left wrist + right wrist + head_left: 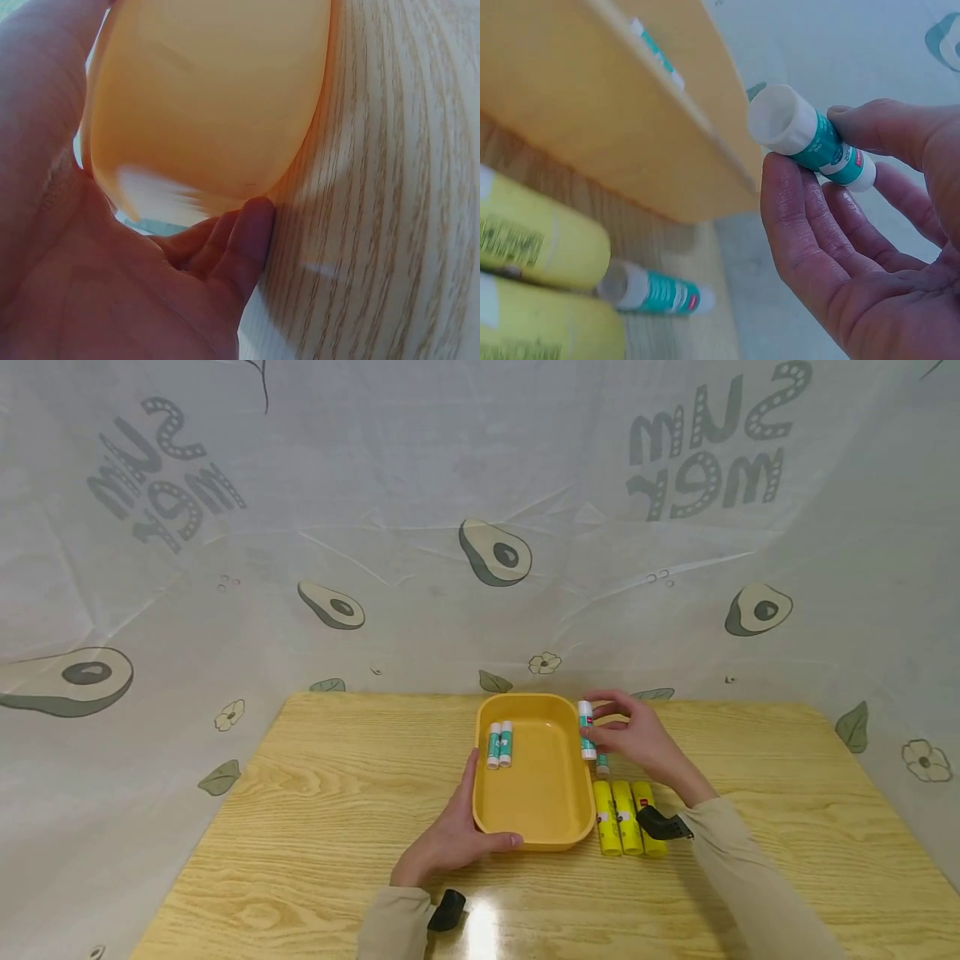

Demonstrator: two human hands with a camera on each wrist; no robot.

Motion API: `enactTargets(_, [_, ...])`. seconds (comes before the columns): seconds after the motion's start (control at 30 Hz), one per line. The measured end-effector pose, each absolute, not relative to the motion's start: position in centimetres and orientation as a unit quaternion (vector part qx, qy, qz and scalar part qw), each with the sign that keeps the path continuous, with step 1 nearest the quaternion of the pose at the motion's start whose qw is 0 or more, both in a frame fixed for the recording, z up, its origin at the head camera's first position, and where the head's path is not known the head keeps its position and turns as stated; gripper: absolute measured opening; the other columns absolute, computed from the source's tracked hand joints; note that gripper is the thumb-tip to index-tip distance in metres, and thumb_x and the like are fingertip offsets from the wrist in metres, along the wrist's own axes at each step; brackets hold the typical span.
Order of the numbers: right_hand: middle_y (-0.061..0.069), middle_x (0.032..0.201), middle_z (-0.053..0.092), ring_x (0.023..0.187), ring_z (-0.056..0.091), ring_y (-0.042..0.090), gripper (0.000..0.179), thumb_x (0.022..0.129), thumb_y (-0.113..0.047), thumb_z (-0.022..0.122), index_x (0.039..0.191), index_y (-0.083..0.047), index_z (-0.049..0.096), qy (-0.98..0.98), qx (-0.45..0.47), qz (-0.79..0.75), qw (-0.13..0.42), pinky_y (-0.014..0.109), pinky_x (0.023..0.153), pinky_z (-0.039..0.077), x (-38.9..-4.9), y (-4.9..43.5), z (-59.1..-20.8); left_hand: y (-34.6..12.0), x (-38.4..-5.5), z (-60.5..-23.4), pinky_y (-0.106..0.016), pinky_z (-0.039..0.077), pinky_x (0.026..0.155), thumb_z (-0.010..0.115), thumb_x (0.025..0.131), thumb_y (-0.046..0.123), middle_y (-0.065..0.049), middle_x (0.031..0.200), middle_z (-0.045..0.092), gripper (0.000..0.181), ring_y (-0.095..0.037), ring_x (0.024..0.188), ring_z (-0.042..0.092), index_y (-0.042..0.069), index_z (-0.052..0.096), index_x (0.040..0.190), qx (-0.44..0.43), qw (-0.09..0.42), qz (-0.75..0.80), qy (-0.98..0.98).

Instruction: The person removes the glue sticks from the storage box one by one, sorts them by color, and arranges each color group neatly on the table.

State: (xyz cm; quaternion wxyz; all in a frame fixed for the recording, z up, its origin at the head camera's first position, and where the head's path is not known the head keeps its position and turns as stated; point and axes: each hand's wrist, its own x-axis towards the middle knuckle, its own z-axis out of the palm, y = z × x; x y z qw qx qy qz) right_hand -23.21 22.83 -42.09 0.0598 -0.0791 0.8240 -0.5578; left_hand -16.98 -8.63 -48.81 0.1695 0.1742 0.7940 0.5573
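Observation:
My right hand [632,737] pinches a white and teal glue stick [587,731] between thumb and fingers, above the right rim of a yellow plastic tray [536,818]. In the right wrist view the held glue stick [814,142] is tilted, its round white end facing the camera. My left hand [453,832] grips the tray's near left corner, the thumb along the front wall and fingers at the left side. Two similar glue sticks [499,744] lie side by side inside the tray at its left. Another teal glue stick [664,291] lies on the table beneath my right hand.
Three yellow tubes [622,817] lie in a row just right of the tray. The wooden table [322,793] ends at the back against a pale printed sheet [420,568]. Each wrist carries a black strap.

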Motion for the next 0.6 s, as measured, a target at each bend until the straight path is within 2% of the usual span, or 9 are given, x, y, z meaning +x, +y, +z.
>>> enactTargets(0.3, [0.027,0.135,0.053,0.103,0.071,0.028,0.061,0.094,-0.018,0.076,0.147,-0.006,0.047,0.836,-0.063,-0.543,0.054,0.048,0.083,0.062,-22.7,24.6,-42.8,-8.6,-17.0,-48.9,-0.056,0.018,0.126,0.09,0.077,0.043,-0.007,0.173,0.008,0.135,-0.028,0.152,0.028,0.036,-0.014,0.163,0.173,0.164,0.551,0.8])
enactTargets(0.6, [0.028,0.134,0.052,0.105,0.068,0.03,0.061,0.096,-0.018,0.073,0.148,-0.003,0.044,0.844,-0.05,-0.531,0.055,0.038,0.08,0.063,-22.6,25.8,-43.6,-8.7,-17.1,-49.1,-0.057,0.018,0.126,0.09,0.076,0.043,-0.006,0.173,0.009,0.135,-0.028,0.153,0.026,0.036,-0.014,0.163,0.173,0.162,0.548,0.802])
